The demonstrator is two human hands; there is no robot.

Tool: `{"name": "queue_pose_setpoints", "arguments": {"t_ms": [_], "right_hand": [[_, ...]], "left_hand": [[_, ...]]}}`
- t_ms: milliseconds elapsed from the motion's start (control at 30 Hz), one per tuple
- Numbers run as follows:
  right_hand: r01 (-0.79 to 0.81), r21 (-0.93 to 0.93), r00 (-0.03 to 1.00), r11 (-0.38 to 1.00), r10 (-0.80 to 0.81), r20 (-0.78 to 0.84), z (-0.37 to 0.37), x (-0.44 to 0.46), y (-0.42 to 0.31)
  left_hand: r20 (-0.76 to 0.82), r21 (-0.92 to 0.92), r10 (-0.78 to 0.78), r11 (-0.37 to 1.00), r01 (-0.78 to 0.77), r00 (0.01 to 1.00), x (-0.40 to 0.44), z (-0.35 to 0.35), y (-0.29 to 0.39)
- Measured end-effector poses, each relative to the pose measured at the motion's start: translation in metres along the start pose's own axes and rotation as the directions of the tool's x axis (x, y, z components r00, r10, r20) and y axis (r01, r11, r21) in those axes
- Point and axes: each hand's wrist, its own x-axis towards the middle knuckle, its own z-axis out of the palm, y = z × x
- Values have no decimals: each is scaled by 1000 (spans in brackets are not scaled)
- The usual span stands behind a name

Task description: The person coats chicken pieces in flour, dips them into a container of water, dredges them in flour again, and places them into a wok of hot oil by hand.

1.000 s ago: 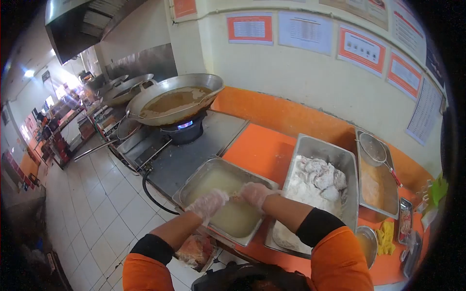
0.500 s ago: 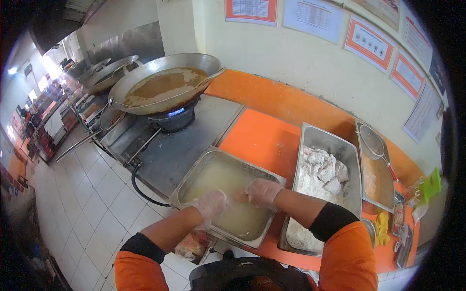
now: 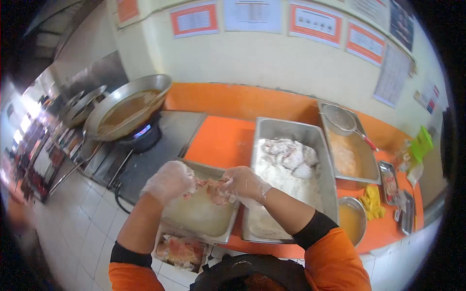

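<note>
Between the two gloved hands hangs raw meat [image 3: 218,194], pinkish and ragged, held up over the near tray; whether it is one piece or two, I can't tell. The right grip [image 3: 244,183] pinches it from the right, fingers curled over its top, and the left grip [image 3: 170,183] is closed on a shred at the left end.

Below them the steel tray [image 3: 234,220] holds cloudy, pale liquid [image 3: 201,218]. Just to its right, a deep steel pan [image 3: 291,127] contains white flour [image 3: 274,194], with coated pieces [image 3: 293,156] heaped towards the back. Next along, a strainer [image 3: 340,118] rests across a second pan [image 3: 359,182] of orange-pink contents. A round bowl [image 3: 362,213] of yellowish liquid sits nearer, beside a crumpled yellow bundle [image 3: 372,202], all on the orange table [image 3: 223,140]. Over on the left, a wok [image 3: 158,83] of brown oil [image 3: 124,111] stands above a blue flame [image 3: 142,130].

Half a second ago both hands were lower, down at the liquid; now they are raised clear, with the meat showing plainly.
</note>
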Motion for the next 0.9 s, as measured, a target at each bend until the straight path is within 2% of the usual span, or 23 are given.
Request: {"name": "queue_pose_setpoints", "arguments": {"t_ms": [67, 100, 167, 233, 300, 333, 400, 500, 600, 633, 733, 767, 833, 867, 900], "right_hand": [[-128, -139, 986, 982, 110, -126, -24, -27, -17], [0, -348, 972, 938, -81, -219, -35, -39, -5], [-83, -480, 987, 873, 6, -159, -58, -68, 3], [-137, -618, 989, 774, 75, -125, -71, -92, 26], [-258, -680, 957, 687, 278, -83, -76, -107, 54], [-261, -696, 952, 669, 300, -69, -77, -115, 69], [-262, -727, 939, 635, 343, -39, -80, -127, 100], [-256, -722, 961, 642, 252, -116, -100, -123, 135], [-233, -741, 972, 630, 124, -201, -125, -88, 182], [-275, -768, 958, 578, 230, -169, -132, -78, 178], [-542, -602, 839, 586, 349, -416, -115, -26, 259], [-581, -593, 813, 557, 369, -450, -106, -17, 274], [-656, -568, 754, 496, 404, -518, -97, -4, 293], [-628, -610, 778, 483, 399, -485, -104, -5, 290], [-598, -650, 800, 470, 399, -448, -109, -12, 283]], "left_hand": [[-79, -243, -202, 954, 178, 976, -8, -28, 45], [-93, -300, -40, 954, 10, 995, 0, -25, 50], [-146, -403, 266, 864, -302, 953, 14, -10, 51], [-127, -539, 341, 765, -354, 931, 27, 2, 86], [-4, -505, 348, 809, -303, 937, 44, 27, 121], [107, -389, 299, 890, -237, 948, 54, 48, 133], [282, -314, 296, 927, -204, 913, 69, 74, 157], [91, -150, 301, 946, -286, 949, 95, 123, 167], [-51, -96, 382, 918, -386, 923, 154, 132, 169], [-62, -95, 297, 949, -301, 953, 174, 129, 175], [-65, -118, 63, 991, -71, 996, 238, 149, 191], [-63, -127, -10, 992, 1, 998, 264, 160, 191], [-33, -37, -6, 999, 5, 999, 307, 203, 181], [-19, 8, -6, 1000, 6, 1000, 320, 213, 180], [-14, -31, -15, 999, 15, 1000, 326, 209, 182]]}}
